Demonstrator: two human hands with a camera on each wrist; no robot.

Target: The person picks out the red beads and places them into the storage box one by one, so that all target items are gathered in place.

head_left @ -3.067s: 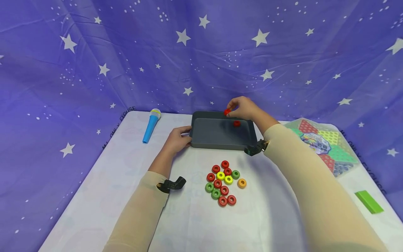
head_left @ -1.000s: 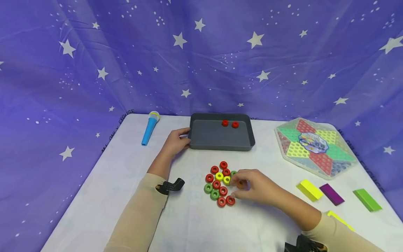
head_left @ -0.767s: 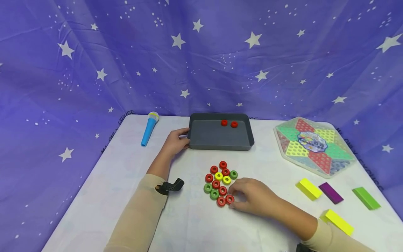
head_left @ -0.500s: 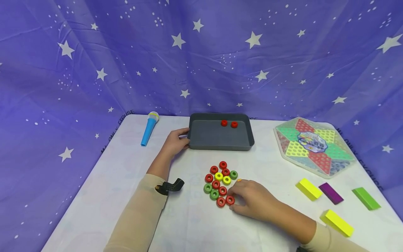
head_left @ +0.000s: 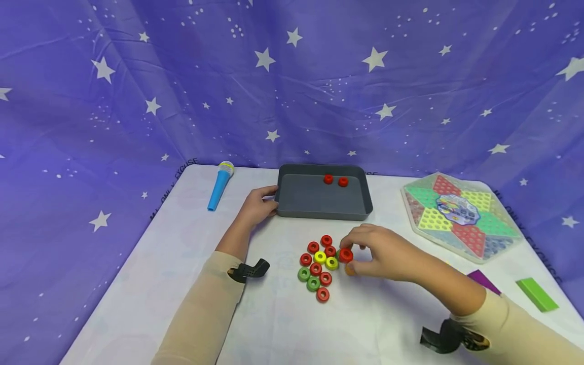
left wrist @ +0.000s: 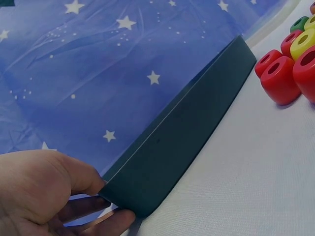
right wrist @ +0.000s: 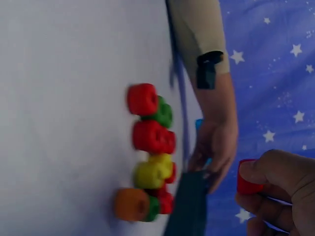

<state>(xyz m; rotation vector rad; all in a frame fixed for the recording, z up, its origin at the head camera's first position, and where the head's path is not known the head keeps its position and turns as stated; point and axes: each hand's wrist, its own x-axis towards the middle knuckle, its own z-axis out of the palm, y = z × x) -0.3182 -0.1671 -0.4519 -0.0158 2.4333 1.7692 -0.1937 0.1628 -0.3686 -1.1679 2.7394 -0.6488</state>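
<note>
My left hand [head_left: 258, 206] holds the left end of the grey tray [head_left: 319, 215], its thumb and fingers at the tray's corner in the left wrist view. My right hand [head_left: 388, 253] pinches a red bead [head_left: 346, 255] between thumb and fingers, raised above the table. Below it, an orange bead [head_left: 350, 269] is partly covered by the thumb. Just left of that hand lies a cluster of chunky beads with holes: several red beads [head_left: 323, 294], two yellow beads [head_left: 331, 263] and green beads [head_left: 313, 283]. Two more red beads [head_left: 343, 181] sit inside the tray near its back wall.
A blue toy microphone [head_left: 220, 186] lies left of the tray. To the right are a hexagonal Chinese checkers board [head_left: 461, 218], a green block [head_left: 537, 294] and a purple block [head_left: 484, 281] partly behind the right arm. A starry purple cloth [head_left: 292, 91] hangs behind the white table.
My right hand released a red bead in the tray, then moved down to the cluster. It has since lifted the red bead from the cluster's lower right. My left hand stays at the tray.
</note>
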